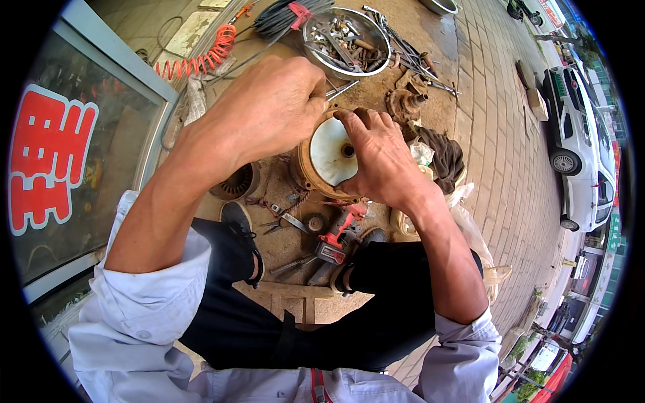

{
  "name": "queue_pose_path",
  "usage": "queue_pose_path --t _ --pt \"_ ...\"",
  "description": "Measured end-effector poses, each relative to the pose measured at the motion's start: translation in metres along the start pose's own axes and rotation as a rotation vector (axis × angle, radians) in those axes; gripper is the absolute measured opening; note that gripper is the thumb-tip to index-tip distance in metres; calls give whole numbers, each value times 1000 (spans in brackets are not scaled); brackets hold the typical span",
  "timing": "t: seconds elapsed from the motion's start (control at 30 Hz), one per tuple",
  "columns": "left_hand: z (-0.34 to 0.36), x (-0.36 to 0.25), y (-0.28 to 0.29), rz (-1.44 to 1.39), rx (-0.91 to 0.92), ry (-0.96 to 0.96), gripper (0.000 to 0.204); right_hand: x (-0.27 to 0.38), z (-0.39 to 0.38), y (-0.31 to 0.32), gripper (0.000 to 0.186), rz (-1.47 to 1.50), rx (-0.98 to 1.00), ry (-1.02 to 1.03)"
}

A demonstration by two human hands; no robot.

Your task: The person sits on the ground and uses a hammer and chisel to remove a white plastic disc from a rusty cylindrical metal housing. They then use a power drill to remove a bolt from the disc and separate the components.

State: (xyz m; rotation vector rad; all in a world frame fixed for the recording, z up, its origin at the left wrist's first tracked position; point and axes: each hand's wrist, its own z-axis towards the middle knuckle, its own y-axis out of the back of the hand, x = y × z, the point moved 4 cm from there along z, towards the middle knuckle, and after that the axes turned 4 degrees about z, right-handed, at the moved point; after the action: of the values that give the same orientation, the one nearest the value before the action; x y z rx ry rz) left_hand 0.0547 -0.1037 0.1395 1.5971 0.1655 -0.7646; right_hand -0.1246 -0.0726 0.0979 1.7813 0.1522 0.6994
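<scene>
My left hand [289, 101] is closed at the upper left of a round rusty housing [304, 168] with a white disc [328, 151] and a central hole; whatever its fingers hold is hidden. My right hand [376, 158] grips across the disc's right part, fingertips at the upper rim and thumb at the lower. Below the housing lie a red-and-black cordless power tool [336, 232], a small dark wheel [316, 224] and hand tools [290, 219]. A dark ribbed cylinder [232, 188] stands at its lower left.
A steel bowl of parts [346, 43], loose wrenches [416, 64], rusty casting [402, 101], red coiled hose [201, 57] and cable [275, 23] lie beyond. Dark rags [443, 161] lie right. A glass door [101, 127] stands left; a white car [581, 148] is parked on paving [497, 134].
</scene>
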Motion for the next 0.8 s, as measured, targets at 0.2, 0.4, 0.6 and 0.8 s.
queue_pose_path --t 0.2,0.4,0.6,0.8 --pt "1 0 -1 -6 13 15 27 -2 0 -4 98 -2 15 23" --pt "2 4 -1 27 -10 -15 28 1 2 -1 98 -30 -9 -3" --pt "2 5 4 6 -16 7 29 0 2 0 97 21 38 11" --pt "-1 4 6 -44 -63 -3 26 3 2 -4 95 -28 23 22"
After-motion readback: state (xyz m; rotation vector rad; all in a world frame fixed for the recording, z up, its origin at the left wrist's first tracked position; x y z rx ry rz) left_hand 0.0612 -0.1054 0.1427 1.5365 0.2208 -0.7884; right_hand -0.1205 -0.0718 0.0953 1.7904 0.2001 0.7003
